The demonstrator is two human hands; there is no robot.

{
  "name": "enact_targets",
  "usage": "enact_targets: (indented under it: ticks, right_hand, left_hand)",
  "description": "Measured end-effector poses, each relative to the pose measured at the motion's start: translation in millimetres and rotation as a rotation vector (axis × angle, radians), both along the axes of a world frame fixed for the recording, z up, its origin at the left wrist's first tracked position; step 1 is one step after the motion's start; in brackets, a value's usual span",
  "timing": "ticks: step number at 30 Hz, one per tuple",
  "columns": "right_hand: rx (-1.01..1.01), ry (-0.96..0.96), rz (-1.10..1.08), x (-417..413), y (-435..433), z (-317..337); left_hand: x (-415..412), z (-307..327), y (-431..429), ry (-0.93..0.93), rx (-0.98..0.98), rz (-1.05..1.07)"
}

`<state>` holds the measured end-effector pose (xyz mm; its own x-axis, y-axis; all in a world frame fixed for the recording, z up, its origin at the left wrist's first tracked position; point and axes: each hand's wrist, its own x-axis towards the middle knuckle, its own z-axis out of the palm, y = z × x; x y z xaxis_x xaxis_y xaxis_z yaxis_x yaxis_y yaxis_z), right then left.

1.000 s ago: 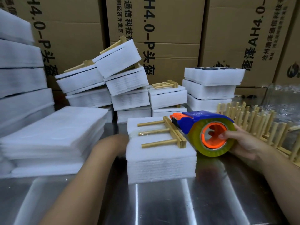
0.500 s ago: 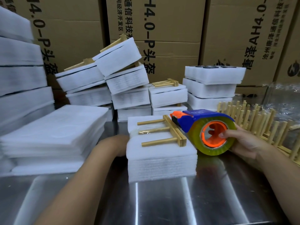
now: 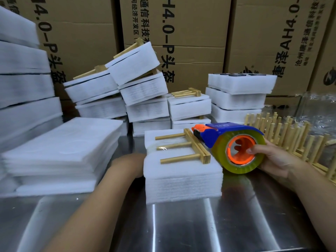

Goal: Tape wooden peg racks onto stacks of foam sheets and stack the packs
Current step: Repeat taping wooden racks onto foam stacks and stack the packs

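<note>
1 wooden peg rack point(image 3: 183, 149) lies flat on top of 1 foam stack point(image 3: 183, 182), centre of the steel table point(image 3: 181, 224). It has 3 pegs pointing L and its cross-rail at the R end. A glossy clear strip crosses the middle peg.

The tape dispenser point(image 3: 236, 144) (blue body, orange nose & core, yellowish roll) sits w/ its nose just beside the rail; its small label is unreadable. R hand point(image 3: 272, 159) grips it, thumb hooked in the core & fingers wrapped behind the roll. L hand point(image 3: 129, 165) is against the stack's L side w/ fingers hidden, so can't tell its grip.

Behind is a tumbled pile of finished packs point(image 3: 143, 99), count unclear. To the R of it are 3 white blocks point(image 3: 238, 95), stacked. Loose foam sheets point(image 3: 60, 153) lie L & many loose racks point(image 3: 291, 135) R.

Cartons point(image 3: 181, 33) at the back read "4.0-P头盔" & "AH4.0".

There's bare steel in front of the stack. A narrow gap btwn stack & loose sheets holds the L forearm.
</note>
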<state>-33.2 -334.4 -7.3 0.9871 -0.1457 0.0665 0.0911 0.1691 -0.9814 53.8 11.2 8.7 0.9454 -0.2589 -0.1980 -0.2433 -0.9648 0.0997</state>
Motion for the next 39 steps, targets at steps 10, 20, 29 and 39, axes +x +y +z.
enact_targets:
  ticks: [10,20,29,39]
  right_hand:
    - [-0.029,0.011,0.01,-0.5,-0.2,0.8]
    - [-0.022,0.006,0.015,0.2,-0.9,0.1]
    - [-0.02,0.01,0.009,1.2,-2.7,-0.6]
    - [-0.025,0.017,-0.003,-1.0,-1.4,-0.1]
  left_hand:
    - [-3.9,1.4,-1.3,-0.019,-0.004,0.063]
    - [-12.8,3.4,-6.4,-0.058,0.1,0.065]
    - [-17.1,-2.8,-13.1,-0.161,0.279,0.053]
    - [1.3,0.6,0.7,-0.03,-0.157,0.225]
